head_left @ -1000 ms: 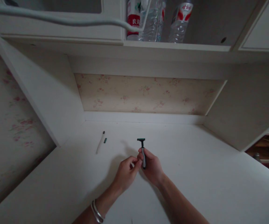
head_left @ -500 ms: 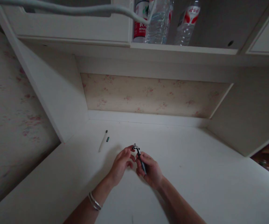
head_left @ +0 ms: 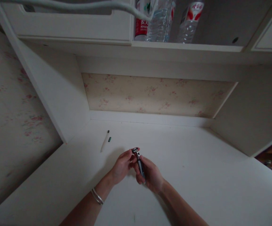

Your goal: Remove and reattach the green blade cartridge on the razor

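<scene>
My right hand (head_left: 151, 175) is closed around the dark grey handle of a razor (head_left: 140, 167), which points up and slightly left. At the razor's shiny metal head, the fingers of my left hand (head_left: 121, 166) are closed, gripping it from the left side; part of the head is hidden by them. Both hands are just above the white desk (head_left: 197, 175). Beyond my left hand lie a thin white stick with a dark tip (head_left: 104, 142) and a small dark green rectangular piece (head_left: 109, 139).
Over the desk hangs a white cabinet (head_left: 79, 29), with clear plastic bottles (head_left: 189, 26) and a red-labelled container (head_left: 141, 28) on its open shelf. A pale cable (head_left: 79, 7) crosses the top. Side panels (head_left: 48, 84) border the desk at left and right.
My left fingers have closed in on the razor's head, and the head has turned. The razor and my right hand have shifted slightly left and down. The view has moved a little.
</scene>
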{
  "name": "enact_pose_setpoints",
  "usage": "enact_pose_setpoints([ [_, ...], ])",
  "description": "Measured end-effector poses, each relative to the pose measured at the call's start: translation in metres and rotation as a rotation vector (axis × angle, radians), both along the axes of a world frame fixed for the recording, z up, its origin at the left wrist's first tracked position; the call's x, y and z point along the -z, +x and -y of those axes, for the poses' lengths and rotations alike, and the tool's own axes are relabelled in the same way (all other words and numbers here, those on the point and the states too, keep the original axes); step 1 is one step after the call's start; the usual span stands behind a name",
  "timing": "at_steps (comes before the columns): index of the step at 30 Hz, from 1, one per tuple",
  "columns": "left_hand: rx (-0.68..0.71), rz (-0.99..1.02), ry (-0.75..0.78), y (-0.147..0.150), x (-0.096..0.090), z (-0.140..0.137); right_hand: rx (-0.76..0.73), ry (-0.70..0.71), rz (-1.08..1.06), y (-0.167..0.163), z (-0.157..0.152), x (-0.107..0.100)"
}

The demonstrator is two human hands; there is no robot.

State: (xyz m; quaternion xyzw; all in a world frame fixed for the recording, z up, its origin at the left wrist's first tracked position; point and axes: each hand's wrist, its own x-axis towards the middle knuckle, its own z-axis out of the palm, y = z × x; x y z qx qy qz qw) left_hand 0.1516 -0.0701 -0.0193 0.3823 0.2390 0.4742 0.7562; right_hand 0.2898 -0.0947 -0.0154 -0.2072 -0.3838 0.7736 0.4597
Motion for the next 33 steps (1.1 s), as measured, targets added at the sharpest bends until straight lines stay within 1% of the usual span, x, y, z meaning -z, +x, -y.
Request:
enact_pose_setpoints([
  [4, 0.018, 0.032, -0.041, 0.002, 0.002, -0.001, 0.019, -0.017, 0.017, -0.003, -0.002, 0.005],
  [10, 0.058, 0.034, -0.099, 0.004, -0.002, 0.002, 0.028, 0.055, 0.061, -0.004, -0.001, 0.013],
  [14, 0.065, 0.025, -0.108, 0.004, 0.0, 0.002, 0.042, 0.09, 0.097, -0.005, -0.002, 0.014],
  [16, 0.064, 0.031, -0.102, 0.004, 0.003, 0.002, 0.081, 0.102, 0.112, -0.006, -0.002, 0.015],
  [21, 0.08, 0.092, -0.053, 0.005, 0.007, 0.001, 0.203, 0.055, 0.184, -0.003, 0.001, 0.014],
  [23, 0.086, 0.108, -0.046, 0.006, 0.008, 0.001, 0.233, 0.059, 0.204, -0.002, 0.001, 0.013],
  [27, 0.094, 0.118, -0.026, 0.008, 0.01, 0.002, 0.27, 0.069, 0.222, -0.002, 0.002, 0.011],
  [33, 0.098, 0.134, 0.006, 0.009, 0.015, 0.002, 0.285, 0.079, 0.233, -0.004, 0.004, 0.013],
])
